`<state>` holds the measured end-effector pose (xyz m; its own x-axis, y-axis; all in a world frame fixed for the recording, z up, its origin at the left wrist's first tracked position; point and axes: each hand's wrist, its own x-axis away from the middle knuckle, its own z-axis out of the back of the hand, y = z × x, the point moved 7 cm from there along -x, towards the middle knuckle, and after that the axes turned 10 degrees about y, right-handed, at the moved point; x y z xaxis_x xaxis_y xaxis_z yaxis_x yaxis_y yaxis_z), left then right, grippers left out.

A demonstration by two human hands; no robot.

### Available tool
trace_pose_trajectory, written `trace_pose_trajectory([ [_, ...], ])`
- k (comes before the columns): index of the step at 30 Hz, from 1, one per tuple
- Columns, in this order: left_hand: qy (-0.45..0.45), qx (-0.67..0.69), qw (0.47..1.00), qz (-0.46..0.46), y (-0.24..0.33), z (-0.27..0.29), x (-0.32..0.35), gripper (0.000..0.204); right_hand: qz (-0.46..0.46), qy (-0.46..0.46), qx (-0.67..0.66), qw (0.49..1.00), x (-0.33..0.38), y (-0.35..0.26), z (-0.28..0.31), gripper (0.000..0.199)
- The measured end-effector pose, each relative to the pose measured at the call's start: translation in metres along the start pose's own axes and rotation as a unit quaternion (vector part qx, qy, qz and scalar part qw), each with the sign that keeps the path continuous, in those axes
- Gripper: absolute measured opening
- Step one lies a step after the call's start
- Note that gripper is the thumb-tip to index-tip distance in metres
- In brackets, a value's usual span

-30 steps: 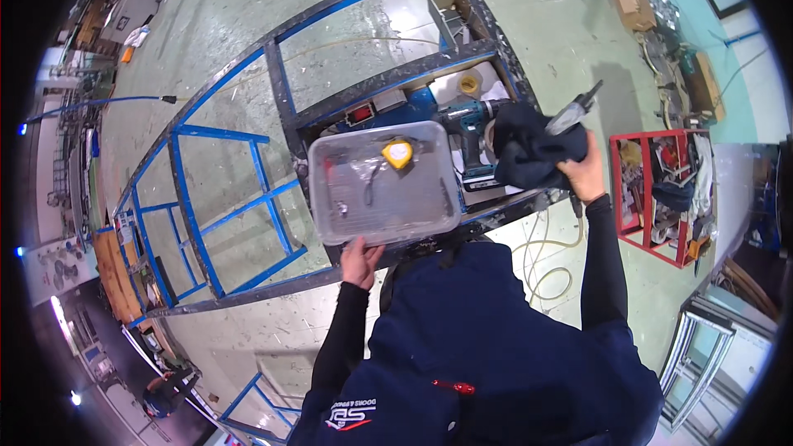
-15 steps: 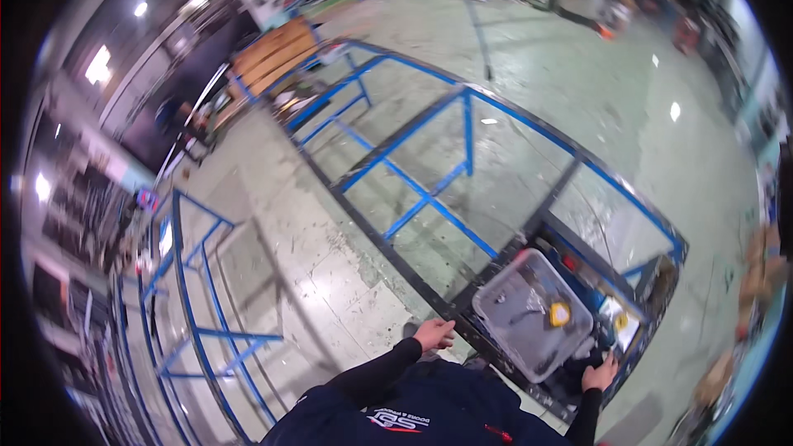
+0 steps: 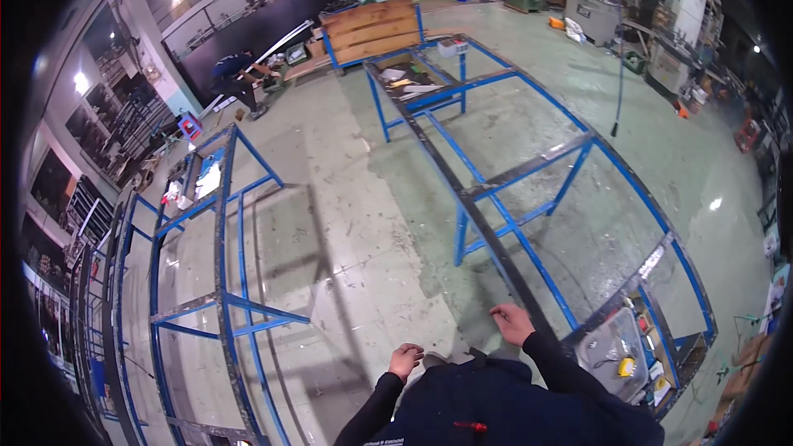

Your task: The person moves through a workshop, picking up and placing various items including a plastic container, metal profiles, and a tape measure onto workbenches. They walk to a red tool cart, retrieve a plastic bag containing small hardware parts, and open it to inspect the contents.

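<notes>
My left hand [image 3: 405, 360] hangs over the pale floor in front of my body, fingers loosely bent and a little apart, with nothing visible in it. My right hand [image 3: 513, 324] is just left of the dark near rail of a long blue metal frame table [image 3: 538, 320], apart from it. Its fingers are partly stretched out and hold nothing that I can see. To the right of that arm, a grey plastic tray [image 3: 596, 358] sits in the table's near end. A yellow tape measure [image 3: 627, 367] lies in it beside small dark pieces I cannot make out.
A second blue frame table [image 3: 222, 281] stands on the left. At the far end, wooden boards [image 3: 373, 30] lean on a blue stand. Another person [image 3: 239, 78] bends over long bars at the back left. A dark cord [image 3: 618, 91] hangs at the right.
My view has swung to the left. My right hand has left the tray's side and come across the table's near rail. My left hand has moved away from the table's edge.
</notes>
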<state>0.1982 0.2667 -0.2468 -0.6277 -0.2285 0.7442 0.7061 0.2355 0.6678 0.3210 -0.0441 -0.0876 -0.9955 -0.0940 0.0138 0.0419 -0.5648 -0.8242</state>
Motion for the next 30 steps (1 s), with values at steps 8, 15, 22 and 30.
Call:
trace_pose_trajectory([
  [8, 0.151, 0.167, 0.974, 0.006, 0.04, 0.117, -0.058, 0.018, -0.105, -0.183, 0.144, 0.967, -0.084, 0.09, -0.156, 0.023],
  [15, 0.052, -0.09, 0.993, -0.061, 0.132, 0.071, -0.196, 0.037, -0.136, -0.123, 0.107, 0.977, -0.25, 0.082, -0.23, 0.031],
  [22, 0.267, -0.038, 0.962, -0.051, 0.316, 0.208, -0.351, 0.035, -0.084, -0.189, 0.098, 0.973, -0.497, -0.008, -0.294, 0.04],
  [30, 0.272, 0.051, 0.955, 0.106, 0.39, 0.24, -0.472, 0.04, -0.043, -0.105, -0.076, 0.991, -0.787, -0.157, -0.304, 0.036],
])
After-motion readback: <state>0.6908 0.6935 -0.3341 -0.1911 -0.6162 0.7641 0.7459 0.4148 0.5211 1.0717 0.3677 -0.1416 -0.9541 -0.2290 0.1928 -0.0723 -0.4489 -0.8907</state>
